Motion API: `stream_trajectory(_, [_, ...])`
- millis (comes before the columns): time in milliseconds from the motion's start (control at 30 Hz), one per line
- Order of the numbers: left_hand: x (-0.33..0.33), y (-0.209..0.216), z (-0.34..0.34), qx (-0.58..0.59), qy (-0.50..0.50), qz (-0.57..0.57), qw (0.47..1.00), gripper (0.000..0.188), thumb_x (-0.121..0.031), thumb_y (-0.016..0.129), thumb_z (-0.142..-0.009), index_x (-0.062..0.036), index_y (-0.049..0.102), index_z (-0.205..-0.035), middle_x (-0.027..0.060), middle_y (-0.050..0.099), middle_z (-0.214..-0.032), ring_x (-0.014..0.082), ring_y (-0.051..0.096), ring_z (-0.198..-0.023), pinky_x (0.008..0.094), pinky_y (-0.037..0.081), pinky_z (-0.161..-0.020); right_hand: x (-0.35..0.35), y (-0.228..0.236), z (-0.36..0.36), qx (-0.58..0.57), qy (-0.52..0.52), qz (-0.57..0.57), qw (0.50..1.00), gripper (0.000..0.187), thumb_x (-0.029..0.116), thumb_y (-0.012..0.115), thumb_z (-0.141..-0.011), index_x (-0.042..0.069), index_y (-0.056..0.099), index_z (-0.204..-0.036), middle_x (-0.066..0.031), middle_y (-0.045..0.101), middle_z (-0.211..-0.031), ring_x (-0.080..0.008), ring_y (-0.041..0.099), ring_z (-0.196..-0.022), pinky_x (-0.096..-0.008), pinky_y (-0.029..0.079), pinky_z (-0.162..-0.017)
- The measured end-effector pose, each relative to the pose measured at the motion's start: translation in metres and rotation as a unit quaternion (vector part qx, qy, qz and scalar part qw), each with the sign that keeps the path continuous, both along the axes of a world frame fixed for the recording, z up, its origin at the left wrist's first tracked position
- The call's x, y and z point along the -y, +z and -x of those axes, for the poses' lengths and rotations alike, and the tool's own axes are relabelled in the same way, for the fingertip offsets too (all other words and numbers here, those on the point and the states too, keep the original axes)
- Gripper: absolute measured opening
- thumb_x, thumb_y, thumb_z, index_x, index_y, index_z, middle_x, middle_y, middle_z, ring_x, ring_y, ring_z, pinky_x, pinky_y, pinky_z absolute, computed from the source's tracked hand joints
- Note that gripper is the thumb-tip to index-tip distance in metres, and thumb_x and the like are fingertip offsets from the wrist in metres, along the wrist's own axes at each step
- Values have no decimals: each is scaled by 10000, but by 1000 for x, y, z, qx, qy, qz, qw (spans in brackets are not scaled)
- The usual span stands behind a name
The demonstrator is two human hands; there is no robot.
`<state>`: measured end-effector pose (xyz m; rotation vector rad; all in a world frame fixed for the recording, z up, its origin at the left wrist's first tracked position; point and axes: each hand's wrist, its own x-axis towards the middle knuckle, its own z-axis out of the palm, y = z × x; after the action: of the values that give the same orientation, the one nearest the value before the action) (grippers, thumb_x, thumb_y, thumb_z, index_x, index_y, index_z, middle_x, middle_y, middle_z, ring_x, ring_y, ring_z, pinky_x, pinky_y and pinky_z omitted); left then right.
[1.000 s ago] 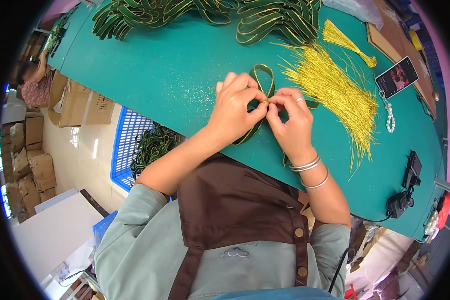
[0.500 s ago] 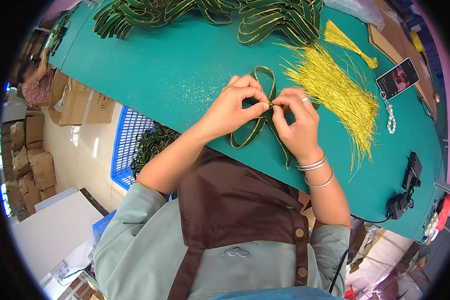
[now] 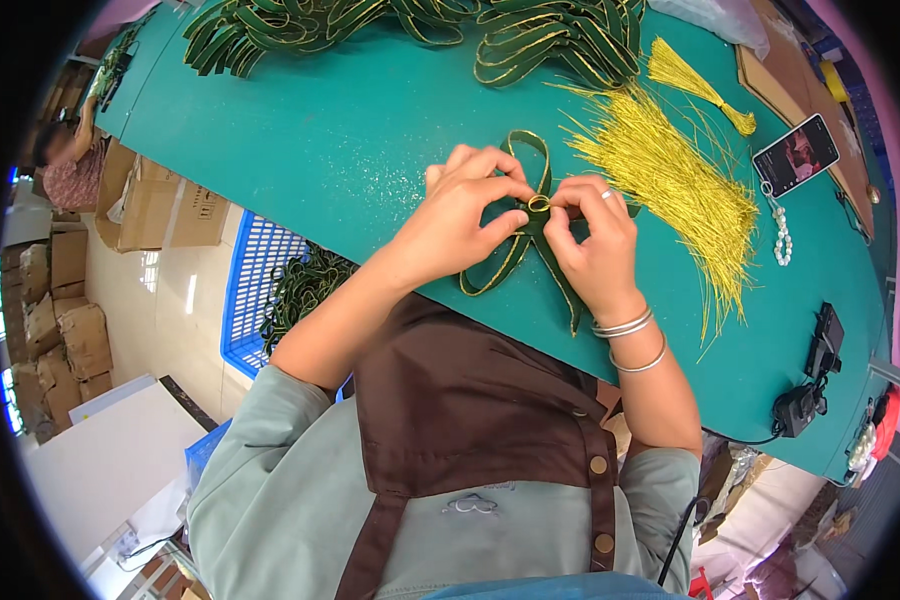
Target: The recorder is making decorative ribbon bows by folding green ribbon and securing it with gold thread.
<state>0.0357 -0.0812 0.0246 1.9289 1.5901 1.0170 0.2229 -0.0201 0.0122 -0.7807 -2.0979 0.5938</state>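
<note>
A dark green ribbon bow (image 3: 511, 266) with gold edges lies on the green table, its loops and tails spread around the middle. At that middle a small loop of gold tie strand (image 3: 539, 202) stands up. From the left, my left hand (image 3: 462, 207) closes its thumb and index finger at the bow's centre. My right hand (image 3: 594, 232), with a ring and bracelets at the wrist, pinches at the gold strand from the other side. The fingertips hide part of the knot. Just right of my hands lies a spread bundle of gold strands (image 3: 675, 180).
Piles of gold-edged green ribbon loops (image 3: 560, 40) lie at the far side. A tied gold bundle (image 3: 705, 85), a phone (image 3: 796, 157) and a black adapter (image 3: 798, 408) are on the right. Left below stands a blue basket (image 3: 238, 300); a person (image 3: 73, 165) sits beyond cardboard boxes (image 3: 170, 205).
The gold strand at the bow's middle now shows as a small round loop. My fingertips have drawn slightly apart around it. The bow has hardly moved.
</note>
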Motion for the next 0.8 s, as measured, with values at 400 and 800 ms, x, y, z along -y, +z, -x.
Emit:
stream_trajectory(400, [-11,6,-23,14,4,42,999,78,-155,719,-886,-123,699,-954,-26,681,-849,189,562,-896,372,362,-849,-5,7,-8,-79,-17,126,989,117,-75,627,-754,-8,564,-827,-93,644,-858,-153,598,-714,-273,523,-674])
stream_trajectory(800, [-12,-5,-15,25,17,25,999,100,-188,653,-952,-91,650,-979,20,631,-793,200,557,-806,362,391,-822,-10,9,-13,-57,-25,148,987,98,-79,609,-764,-13,573,-827,-77,652,-859,-131,603,-731,-256,523,-691])
